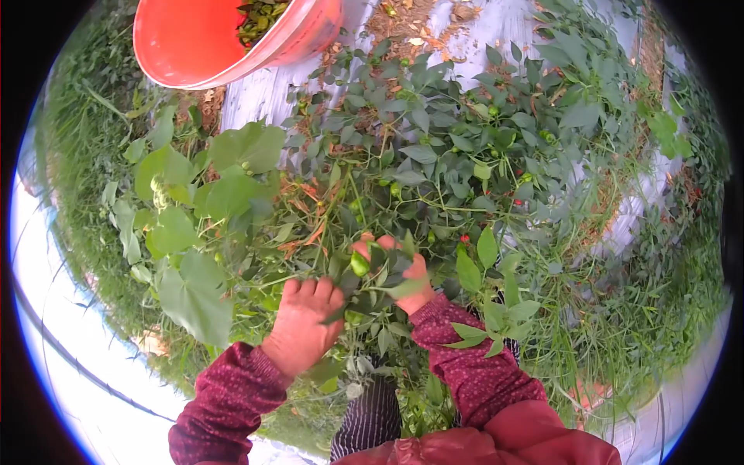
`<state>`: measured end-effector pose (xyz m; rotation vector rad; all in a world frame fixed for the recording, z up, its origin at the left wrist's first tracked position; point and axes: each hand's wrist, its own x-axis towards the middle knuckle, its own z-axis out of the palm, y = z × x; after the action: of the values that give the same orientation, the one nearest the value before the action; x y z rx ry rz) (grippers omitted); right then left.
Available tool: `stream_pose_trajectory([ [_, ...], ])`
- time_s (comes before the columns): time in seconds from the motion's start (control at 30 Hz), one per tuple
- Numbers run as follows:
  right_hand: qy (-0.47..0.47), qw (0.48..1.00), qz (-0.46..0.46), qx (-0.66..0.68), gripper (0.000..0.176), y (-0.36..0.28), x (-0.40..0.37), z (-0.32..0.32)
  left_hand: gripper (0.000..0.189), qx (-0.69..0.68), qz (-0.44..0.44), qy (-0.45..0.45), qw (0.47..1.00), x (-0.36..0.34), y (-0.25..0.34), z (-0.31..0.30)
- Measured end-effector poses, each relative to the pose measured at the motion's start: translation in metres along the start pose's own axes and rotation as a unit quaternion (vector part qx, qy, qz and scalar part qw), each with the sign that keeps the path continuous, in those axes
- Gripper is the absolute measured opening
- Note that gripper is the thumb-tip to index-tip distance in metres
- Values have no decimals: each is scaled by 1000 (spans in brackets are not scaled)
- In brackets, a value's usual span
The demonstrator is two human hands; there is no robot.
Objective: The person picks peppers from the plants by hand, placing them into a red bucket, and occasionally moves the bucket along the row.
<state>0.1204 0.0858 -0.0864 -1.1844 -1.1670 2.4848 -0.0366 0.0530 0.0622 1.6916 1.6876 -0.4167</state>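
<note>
My left hand (308,322) is closed, its fingers curled into the leafy stems of a pepper plant (418,174). What lies under its fingertips is hidden by leaves. To its right, my right hand (411,279) reaches in among the same foliage, with bent fingers around a green pepper (359,264). Leaves cover part of this hand and its thumb. Several other green peppers hang in the plant, and a small red pepper (464,239) shows just right of my right hand.
A red bucket (194,46) with picked peppers (260,22) inside stands at the upper left. Broad-leaved weeds (196,294) grow left of my hands. Pale plastic sheeting (256,97) covers the ground between plants. Grass (573,341) is dense on the right.
</note>
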Motion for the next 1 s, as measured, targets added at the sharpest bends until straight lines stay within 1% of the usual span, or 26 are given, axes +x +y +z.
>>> stream_pose_trajectory([
  [0.03, 18, 994, 27, 101, 31, -6, 2, 0, 28, -27, -2, -32, 999, -4, 1, -4],
  [0.07, 21, 995, 27, 99, 31, -13, 1, -4, 28, -53, -3, -65, 996, -7, 2, -8],
  [0.1, 7, 999, -8, -37, 35, -22, -2, -7, 29, -96, -21, -63, 993, -11, 4, -11],
  [0.13, -8, 984, -41, -172, 41, -29, -3, -9, 29, -97, -18, -64, 993, -15, 4, -15],
  [0.17, 12, 973, -86, -213, 44, -19, -3, -11, 30, -95, -16, -56, 994, -19, 5, -18],
  [0.2, 14, 973, -85, -213, 44, -15, -5, -11, 30, -93, -14, -48, 994, -22, 4, -24],
  [0.27, 58, 970, -175, -162, 39, -17, -11, -9, 27, -79, -9, -52, 995, -16, -10, -43],
  [0.3, 16, 971, -103, -215, 35, -24, -6, -11, 26, -252, -16, 32, 967, -10, -20, -48],
  [0.33, 19, 971, -103, -214, 35, -14, -6, -12, 24, -416, -22, 114, 902, -1, -26, -55],
  [0.4, 5, 925, -222, -309, 37, 23, -11, -13, 21, -479, -60, 188, 855, 27, -39, -90],
  [0.43, 34, 899, -254, -355, 41, 23, -9, -8, 19, -448, -87, 203, 866, 45, -44, -105],
  [0.47, 35, 899, -252, -357, 41, 22, -10, -10, 17, -418, -114, 217, 875, 64, -48, -114],
  [0.53, 15, 902, -199, -383, 43, -8, -11, -7, 13, -330, -74, 151, 929, 103, -55, -113],
  [0.57, 3, 888, -164, -430, 42, -10, -10, -3, 12, -272, -55, 84, 957, 124, -58, -99],
  [0.6, 3, 888, -164, -430, 42, -15, -9, 1, 13, -211, -35, 19, 977, 143, -59, -74],
  [0.67, 36, 895, -116, -430, 38, -22, -12, 3, 18, -265, 8, -56, 963, 173, -59, -6],
  [0.7, 12, 863, -221, -454, 30, -11, -14, -6, 23, -248, -33, -86, 964, 187, -53, 22],
  [0.73, 12, 863, -219, -454, 30, -11, -14, -5, 28, -232, -74, -115, 963, 200, -46, 41],
  [0.77, 14, 872, -204, -445, 27, -13, -13, -3, 28, -234, -73, -117, 963, 212, -39, 48],
  [0.8, 14, 880, -187, -436, 24, -13, -14, -2, 34, -230, -151, -139, 952, 221, -33, 56],
  [0.83, 19, 884, -210, -418, 23, -11, -16, -4, 39, -224, -229, -160, 934, 227, -28, 63],
  [0.93, 5, 889, -208, -408, 25, -11, -16, -6, 44, -244, -235, -178, 924, 238, -25, 78],
  [0.97, 11, 890, -218, -399, 26, -15, -14, -7, 46, -215, -227, -186, 931, 240, -25, 88],
  [1.0, 10, 893, -213, -397, 26, -15, -15, -7, 46, -216, -227, -193, 930, 240, -30, 95],
])
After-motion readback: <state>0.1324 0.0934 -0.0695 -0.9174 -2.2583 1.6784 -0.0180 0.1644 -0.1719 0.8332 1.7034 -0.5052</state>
